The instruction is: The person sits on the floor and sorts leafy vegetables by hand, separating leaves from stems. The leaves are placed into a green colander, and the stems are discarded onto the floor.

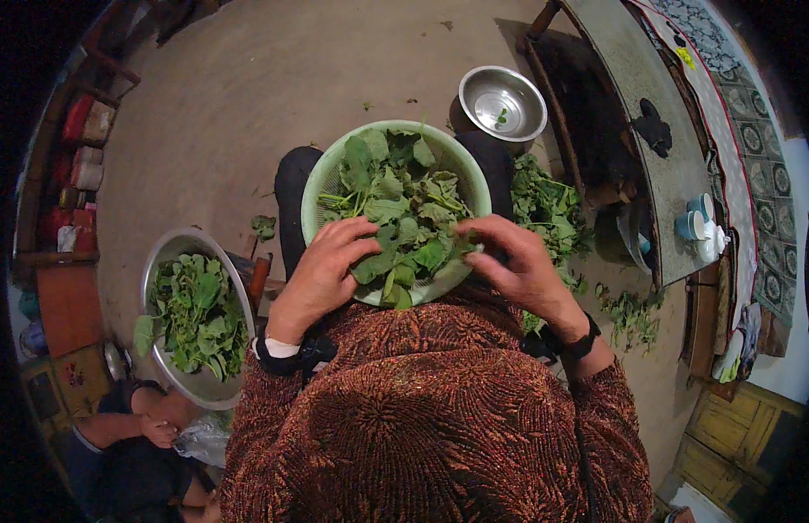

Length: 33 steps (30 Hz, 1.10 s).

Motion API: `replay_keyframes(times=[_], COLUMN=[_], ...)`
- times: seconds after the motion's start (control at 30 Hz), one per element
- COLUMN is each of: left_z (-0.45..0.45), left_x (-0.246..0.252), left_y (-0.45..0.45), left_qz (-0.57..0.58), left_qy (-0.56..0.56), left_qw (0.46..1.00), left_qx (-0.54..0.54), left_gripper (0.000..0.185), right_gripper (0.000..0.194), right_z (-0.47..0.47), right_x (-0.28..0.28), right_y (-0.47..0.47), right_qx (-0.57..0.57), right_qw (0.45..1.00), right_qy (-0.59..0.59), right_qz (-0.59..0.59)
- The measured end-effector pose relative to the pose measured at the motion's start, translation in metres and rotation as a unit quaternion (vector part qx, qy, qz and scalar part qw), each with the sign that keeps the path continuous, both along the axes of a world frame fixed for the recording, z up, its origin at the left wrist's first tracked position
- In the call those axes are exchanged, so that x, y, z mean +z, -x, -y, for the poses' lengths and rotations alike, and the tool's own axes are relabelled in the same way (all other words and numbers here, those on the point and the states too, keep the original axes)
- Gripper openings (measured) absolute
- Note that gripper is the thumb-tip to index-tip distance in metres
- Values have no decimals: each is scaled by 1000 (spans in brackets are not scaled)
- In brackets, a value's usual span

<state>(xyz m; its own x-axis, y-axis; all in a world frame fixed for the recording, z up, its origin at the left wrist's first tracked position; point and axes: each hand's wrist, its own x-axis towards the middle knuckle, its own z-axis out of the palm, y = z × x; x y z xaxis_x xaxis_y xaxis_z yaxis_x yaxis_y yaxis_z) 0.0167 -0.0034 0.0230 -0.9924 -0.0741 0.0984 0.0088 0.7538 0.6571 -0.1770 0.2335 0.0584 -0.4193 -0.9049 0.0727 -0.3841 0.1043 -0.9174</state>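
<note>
A light green plastic colander (pixel 479 167) rests across my lap, heaped with leafy greens (pixel 391 209). Over its near left rim lies my left hand (pixel 329 268), fingertips against the leaves and thumb apart from the index finger. My right hand (pixel 518 261) is at the right rim, thumb and fingers bent toward the leaves. A small pale bit shows by its thumb; blur hides whether the hand grips it.
A metal basin (pixel 159 258) of greens stands left, near another person's hand (pixel 159 431). Ahead, a steel bowl (pixel 518 98) holds a small leaf. More greens (pixel 548 209) lie on the floor at right, beside a long table (pixel 679 163) bearing cups (pixel 690 225).
</note>
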Motion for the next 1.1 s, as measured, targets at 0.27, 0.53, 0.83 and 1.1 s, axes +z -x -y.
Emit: replay_keyframes(times=[0.27,0.53,0.83,1.1], left_z=[-2,0,-18,-25], left_x=[19,35,54,40], left_y=[-8,-2,34,43], left_qz=[-43,-54,-172,-99], left_qy=[-34,-80,-118,-17], left_qw=[998,992,967,990], left_qx=[28,76,146,96], left_gripper=[32,24,21,17], right_gripper=[23,15,16,18], right_z=[45,50,48,45], right_x=[-44,-51,-13,-2], right_y=[26,31,6,-3], right_qx=[-52,-66,-38,-6], right_qw=[910,898,988,1000], right_qy=[-112,-92,38,17], right_qz=[-395,-425,-142,-26])
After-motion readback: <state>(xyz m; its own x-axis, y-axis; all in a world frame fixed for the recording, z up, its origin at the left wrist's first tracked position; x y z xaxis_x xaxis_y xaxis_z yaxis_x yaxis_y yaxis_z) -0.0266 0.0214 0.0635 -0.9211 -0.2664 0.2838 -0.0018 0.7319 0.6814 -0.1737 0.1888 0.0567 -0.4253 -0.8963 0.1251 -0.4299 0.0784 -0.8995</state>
